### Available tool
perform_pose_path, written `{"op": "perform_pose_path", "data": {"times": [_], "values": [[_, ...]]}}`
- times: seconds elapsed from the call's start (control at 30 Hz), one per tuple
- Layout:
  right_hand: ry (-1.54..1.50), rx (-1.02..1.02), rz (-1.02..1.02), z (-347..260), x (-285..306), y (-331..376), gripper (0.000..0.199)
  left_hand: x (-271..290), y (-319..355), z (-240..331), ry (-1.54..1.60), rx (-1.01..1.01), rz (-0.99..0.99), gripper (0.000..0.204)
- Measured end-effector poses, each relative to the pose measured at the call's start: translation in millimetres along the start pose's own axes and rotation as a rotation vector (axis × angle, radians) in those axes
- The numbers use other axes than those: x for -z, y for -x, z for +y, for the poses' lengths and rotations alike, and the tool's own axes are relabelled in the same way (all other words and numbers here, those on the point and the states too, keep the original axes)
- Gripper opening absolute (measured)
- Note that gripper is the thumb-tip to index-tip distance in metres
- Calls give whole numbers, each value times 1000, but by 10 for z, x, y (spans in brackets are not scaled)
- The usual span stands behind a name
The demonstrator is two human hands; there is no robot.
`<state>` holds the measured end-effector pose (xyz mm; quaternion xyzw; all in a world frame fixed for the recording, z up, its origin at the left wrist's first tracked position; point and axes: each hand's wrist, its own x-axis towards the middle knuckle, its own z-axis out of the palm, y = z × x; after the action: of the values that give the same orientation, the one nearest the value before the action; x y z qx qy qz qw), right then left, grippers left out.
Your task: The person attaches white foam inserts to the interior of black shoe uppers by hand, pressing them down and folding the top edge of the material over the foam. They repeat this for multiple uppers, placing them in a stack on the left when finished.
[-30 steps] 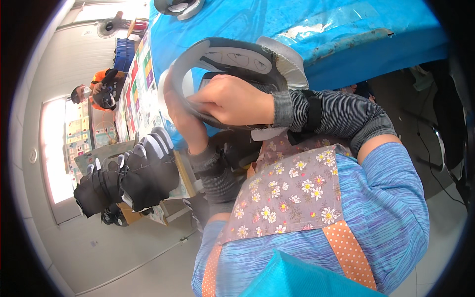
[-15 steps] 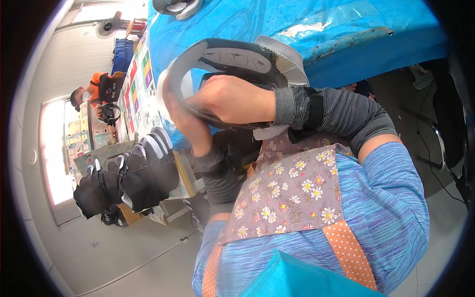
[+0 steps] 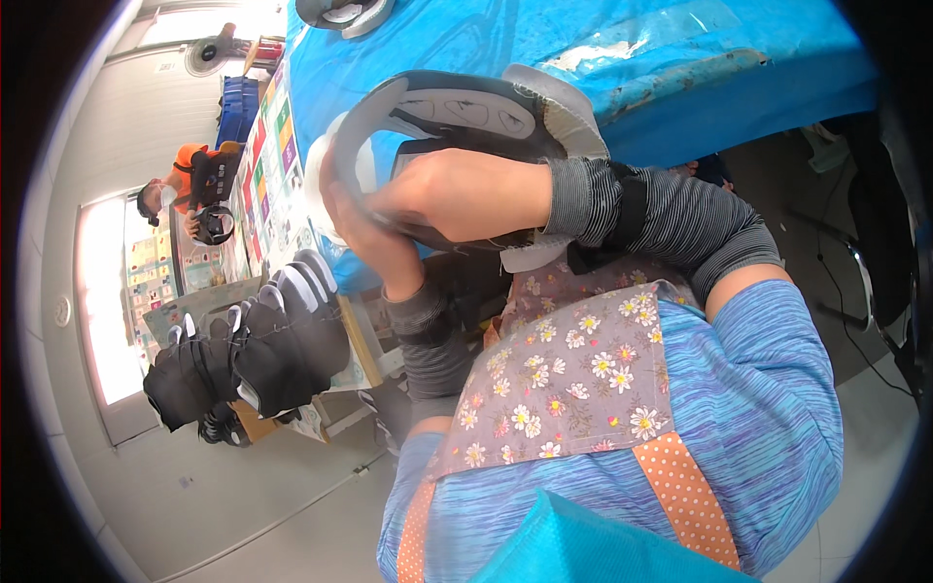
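Note:
Both hands hold a curved, loop-shaped padded piece point(image 3: 462, 109) in black and pale grey, raised before me at the near edge of the blue-covered table. Oval outlines mark a light panel on its inner side, and its right end has a frayed pale edge. My left hand point(image 3: 364, 228), slightly blurred, is closed round the left end, its fingers partly hidden. My right hand point(image 3: 462, 194) is curled in a fist inside the loop, close beside the left; its fingertips are hidden.
Blue plastic sheeting covers the table point(image 3: 680, 58); another black-and-grey piece point(image 3: 352, 14) lies at its far left. Black pieces with grey padded ends point(image 3: 282, 335) are stacked on a stand to my left. Beyond, a person in orange point(image 3: 185, 175) holds a black ring-shaped piece.
My right hand and forearm have shifted slightly to the right and up. The padded piece has barely moved, and my left hand keeps its place on it.

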<state>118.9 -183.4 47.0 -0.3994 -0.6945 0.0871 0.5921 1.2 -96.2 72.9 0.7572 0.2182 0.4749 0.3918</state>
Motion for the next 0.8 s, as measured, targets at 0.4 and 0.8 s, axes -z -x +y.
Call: {"op": "perform_pose_path", "data": {"times": [0.4,0.8], "values": [[603,92,404,163,737,-252,20,317,-89,-175,-14,-42,-128,34],[864,-83,129,-41,889,-309,7,199,-209,510,-365,-82,-257,34]]}}
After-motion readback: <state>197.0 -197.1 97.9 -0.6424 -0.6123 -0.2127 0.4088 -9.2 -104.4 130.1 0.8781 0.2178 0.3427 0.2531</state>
